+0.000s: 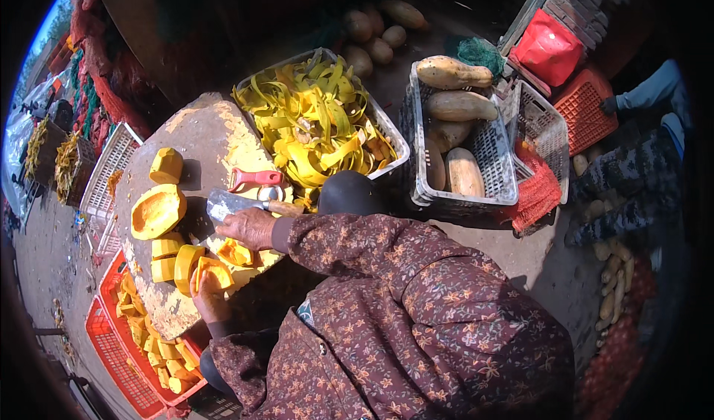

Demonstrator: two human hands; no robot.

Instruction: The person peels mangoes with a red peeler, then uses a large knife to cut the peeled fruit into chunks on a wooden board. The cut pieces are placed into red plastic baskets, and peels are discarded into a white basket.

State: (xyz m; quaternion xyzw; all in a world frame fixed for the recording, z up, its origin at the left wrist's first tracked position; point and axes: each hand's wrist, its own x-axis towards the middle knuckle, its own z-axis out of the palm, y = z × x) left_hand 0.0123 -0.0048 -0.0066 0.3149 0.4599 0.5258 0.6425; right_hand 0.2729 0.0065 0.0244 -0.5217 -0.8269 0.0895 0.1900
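Note:
My left hand [211, 303] holds a cut piece of orange pumpkin [216, 274] at the near edge of a worn board [148, 197]. My right hand [252, 228] is above another pumpkin chunk [236, 252], and its fingertips are partly hidden. Just beyond that hand lies a broad-bladed knife [224, 204], its wooden handle [285, 208] clear of the fingers. A thick pumpkin slice [187, 269], smaller chunks [166, 246], a hollow pumpkin half [158, 212] and a peeled end piece [166, 165] sit on the board. Close to the knife rests a red-handled peeler [256, 178].
A white crate [397, 141] heaped with peelings [318, 121] adjoins the board. Another crate [474, 195] holds whole pumpkins [462, 105]. Cut chunks fill a red crate [120, 358] below the board. At the right, another person's gloved hand [609, 105] touches an orange crate [583, 110].

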